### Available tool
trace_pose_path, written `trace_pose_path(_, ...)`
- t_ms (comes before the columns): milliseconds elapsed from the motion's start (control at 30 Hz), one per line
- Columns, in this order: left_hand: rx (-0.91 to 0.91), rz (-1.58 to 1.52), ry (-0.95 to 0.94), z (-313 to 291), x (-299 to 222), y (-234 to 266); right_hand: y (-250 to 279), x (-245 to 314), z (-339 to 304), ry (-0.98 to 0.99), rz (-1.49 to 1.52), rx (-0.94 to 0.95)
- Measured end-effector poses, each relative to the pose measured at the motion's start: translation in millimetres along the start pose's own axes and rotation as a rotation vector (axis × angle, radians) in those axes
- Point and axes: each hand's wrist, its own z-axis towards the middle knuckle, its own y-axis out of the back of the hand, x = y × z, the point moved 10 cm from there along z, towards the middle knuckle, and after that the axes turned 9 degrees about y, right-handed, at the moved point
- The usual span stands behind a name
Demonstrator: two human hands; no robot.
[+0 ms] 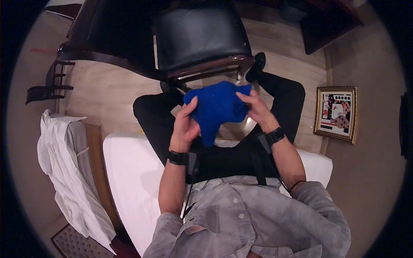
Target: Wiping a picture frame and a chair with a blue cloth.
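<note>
A bright blue piece of cloth (217,105) is held up over my lap, between my knees. My left hand (186,122) grips its left side, with the thumb on top and the fingers hidden beneath. At the upper right, my right hand (257,107) pinches a corner of the same cloth. One end of the cloth hangs down between the hands toward my lap. Its middle looks bunched or folded, and I cannot tell what kind of cloth article it is.
A black padded chair (202,36) with dark wood stands just ahead of my feet. I sit on a white-covered seat (129,172). White fabric (64,167) drapes over something striped at the left. A gold-framed picture (336,114) is on the right, against the wall.
</note>
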Motion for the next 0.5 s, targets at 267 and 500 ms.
trace_pose_path(267, -0.524, 0.717, 0.118, 2, -25, 79, 29, 61, 0, 0.176, -0.484, -0.101)
trace_pose_path(500, -0.748, 0.95, -0.287, 2, -53, 60, 25, 115, -7, 0.486, -1.446, -0.555)
